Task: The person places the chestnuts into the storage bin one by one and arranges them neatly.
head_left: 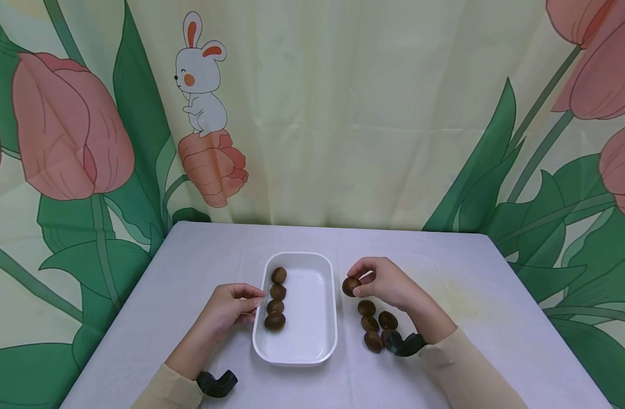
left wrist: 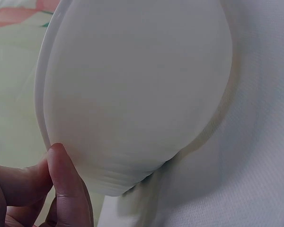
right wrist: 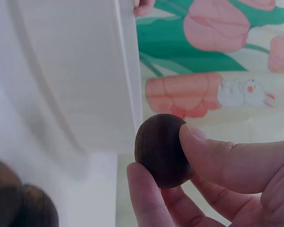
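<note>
A white rectangular tray (head_left: 312, 335) stands on the table, with several brown chestnuts (head_left: 275, 321) lined up along its left side. My left hand (head_left: 233, 307) pinches the tray's left rim between thumb and fingers; the left wrist view shows a fingertip (left wrist: 61, 156) against the tray's outer wall (left wrist: 137, 94). Just off the tray's right side, my right hand (head_left: 384, 281) holds a single chestnut (head_left: 350, 286) by thumb and fingertips. The right wrist view shows this dark, round chestnut (right wrist: 162, 150) raised beside the tray wall (right wrist: 94, 75).
Several more chestnuts (head_left: 370, 324) lie in a small group on the table to the right of the tray, below my right hand. The right wrist's black strap device (head_left: 406, 344) partly covers one. A white cloth (head_left: 210, 250) covers the table; a printed curtain (head_left: 343, 113) hangs behind.
</note>
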{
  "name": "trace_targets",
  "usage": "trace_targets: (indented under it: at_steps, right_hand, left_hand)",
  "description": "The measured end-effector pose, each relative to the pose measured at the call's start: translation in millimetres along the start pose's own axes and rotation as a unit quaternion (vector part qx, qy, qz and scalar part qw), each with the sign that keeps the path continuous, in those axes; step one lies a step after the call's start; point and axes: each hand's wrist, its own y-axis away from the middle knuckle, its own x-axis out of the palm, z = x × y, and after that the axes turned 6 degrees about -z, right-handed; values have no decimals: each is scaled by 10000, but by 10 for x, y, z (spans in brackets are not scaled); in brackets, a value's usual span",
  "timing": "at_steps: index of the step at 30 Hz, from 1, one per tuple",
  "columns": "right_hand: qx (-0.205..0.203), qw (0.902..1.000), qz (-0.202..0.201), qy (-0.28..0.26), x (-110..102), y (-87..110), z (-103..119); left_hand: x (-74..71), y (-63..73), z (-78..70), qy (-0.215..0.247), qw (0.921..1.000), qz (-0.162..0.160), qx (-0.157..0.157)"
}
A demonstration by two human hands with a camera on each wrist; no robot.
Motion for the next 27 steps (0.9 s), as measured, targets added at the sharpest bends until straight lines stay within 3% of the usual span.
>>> trace_targets:
  at_steps: [10, 27]
  right_hand:
    - [-260, 9990, 368, -12, 182, 62, 157]
    - [-457, 9943, 948, -164, 545, 92, 335]
  left_hand:
    - [8, -10, -6, -3, 9999, -104, -40]
    - [7, 24, -37, 86, 10000, 9, -20]
